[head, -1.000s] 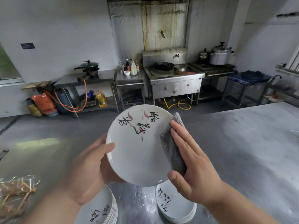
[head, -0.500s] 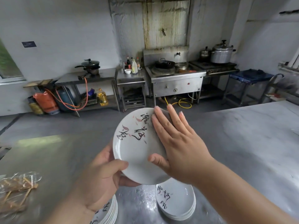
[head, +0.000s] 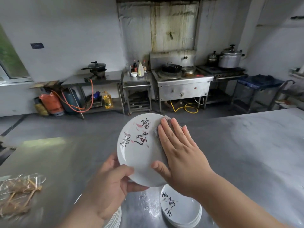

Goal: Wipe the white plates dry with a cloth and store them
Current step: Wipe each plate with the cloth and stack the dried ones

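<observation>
A white plate (head: pixel 138 155) with black brush lettering and pink petals is tilted up above the steel table. My left hand (head: pixel 111 183) grips its lower left rim, thumb on the face. My right hand (head: pixel 179 155) lies flat with straight fingers on the plate's right side, pressing a grey cloth (head: pixel 158 129) against it; only the cloth's top edge shows past my fingers. Below, a stack of matching plates (head: pixel 181 209) sits on the table. A second stack (head: pixel 115 219) is mostly hidden under my left forearm.
The steel table (head: pixel 238 153) spreads out to the right and far side, with water drops (head: pixel 144 204) between the stacks. A clear bag of wooden sticks (head: pixel 18 193) lies at the left edge. Stoves, pots and gas cylinders line the far wall.
My right hand went from holding the cloth at the plate's right edge to lying flat on its face, then slid to the upper right. The plate has rotated and tilted in my left hand.
</observation>
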`<state>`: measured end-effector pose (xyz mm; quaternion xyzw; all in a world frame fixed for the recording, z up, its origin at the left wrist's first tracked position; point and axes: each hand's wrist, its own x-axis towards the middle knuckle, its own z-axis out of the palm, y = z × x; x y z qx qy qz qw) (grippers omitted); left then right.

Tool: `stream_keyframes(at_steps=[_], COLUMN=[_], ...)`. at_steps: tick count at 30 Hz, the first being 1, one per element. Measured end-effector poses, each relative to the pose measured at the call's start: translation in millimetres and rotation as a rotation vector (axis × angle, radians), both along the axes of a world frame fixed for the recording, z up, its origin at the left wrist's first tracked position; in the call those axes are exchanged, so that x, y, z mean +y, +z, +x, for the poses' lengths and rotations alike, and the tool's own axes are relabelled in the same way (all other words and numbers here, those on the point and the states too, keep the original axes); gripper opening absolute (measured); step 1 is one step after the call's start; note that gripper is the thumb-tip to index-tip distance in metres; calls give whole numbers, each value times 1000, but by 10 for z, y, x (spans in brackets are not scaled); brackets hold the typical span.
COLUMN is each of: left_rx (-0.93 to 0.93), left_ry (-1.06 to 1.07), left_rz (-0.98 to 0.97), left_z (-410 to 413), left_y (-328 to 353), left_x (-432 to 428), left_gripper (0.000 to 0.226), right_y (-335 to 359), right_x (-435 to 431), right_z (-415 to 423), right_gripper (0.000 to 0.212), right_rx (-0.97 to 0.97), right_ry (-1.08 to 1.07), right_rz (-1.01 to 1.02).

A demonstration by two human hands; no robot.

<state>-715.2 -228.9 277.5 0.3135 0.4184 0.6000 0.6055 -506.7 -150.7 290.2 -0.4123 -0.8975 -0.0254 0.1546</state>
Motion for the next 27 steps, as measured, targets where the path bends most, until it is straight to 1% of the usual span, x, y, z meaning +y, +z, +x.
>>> stream_keyframes(at_steps=[3,5,7,10,11,14,15,16,18,20,22,24,25,27], left_rx=[-23,-16,-27,-30,-30,-11,6,16,-14,-16,49,130,186,290], left_ry=[44,61,46,-1,-5,-22,-47,-71,-123,-192,-233,-236,-245,-286], left_rz=[4,1,7,35,40,33,31,25,-12,-58,-80,-92,-100,-108], left_z=[18,74,133,172,167,111,88,61,-11,-106,-211,-309,-342,-353], left_y=[-10,-34,-52,-41,-26,13,21,35,94,183,270,327,345,353], left_x=[19,20,5,-18,-25,-56,-69,-82,-88,-73,-43,-4,5,5], left_gripper=[59,57,54,53,53,58,60,59,50,46,41,37,39,49], right_y=[-211,-293,-236,-13,58,155,146,121,67,28,28,59,83,172], right_x=[-244,-362,-327,-128,-69,10,19,22,24,32,41,50,56,90], right_z=[-81,-127,-139,-115,-103,-64,-47,-24,29,79,111,111,96,54], right_gripper=[106,106,101,93,89,58,53,54,58,61,63,63,61,56], right_rx=[132,252,327,434,471,637,693,726,739,716,671,608,579,539], right_ry=[-83,-113,-137,-160,-159,-109,-91,-84,-90,-85,-53,-1,19,17], right_rz=[-106,-174,-188,-151,-130,-79,-82,-92,-127,-165,-183,-151,-126,-93])
